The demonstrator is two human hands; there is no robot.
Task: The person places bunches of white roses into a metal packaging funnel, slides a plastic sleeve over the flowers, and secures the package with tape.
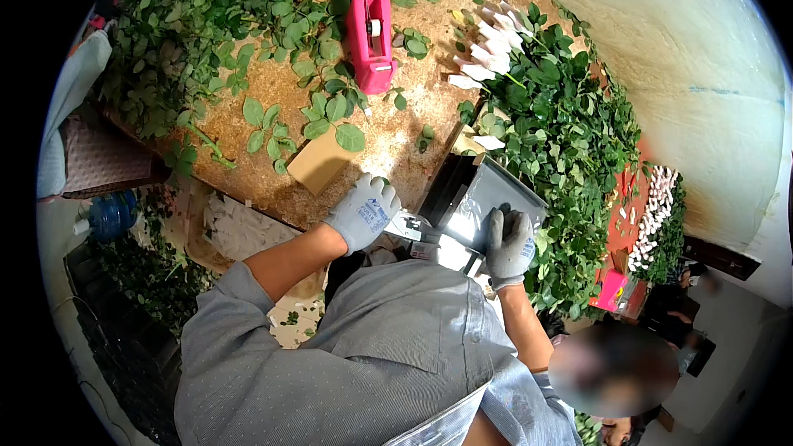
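Observation:
My left hand (364, 213), in a grey coated work glove, is at the table's near edge with its fingers curled, beside a white and metal device (407, 224); whether it grips anything is hidden. My right hand (511, 246), gloved alike, rests with bent fingers on a grey metal tray (495, 195) with a black side. A brown cardboard piece (321, 161) lies beyond my left hand. Farther off stands a pink tape dispenser (373, 43) with a roll of tape. Leafy stems (557, 111) with white-wrapped heads (486, 52) lie beyond the tray.
Loose leaves (248, 18) cover the far left of the worn table (427, 93). Below its near edge is a bin of white scraps (241, 226). A blue water bottle (113, 215) is at left. Other people and a second pink dispenser (612, 290) are at right.

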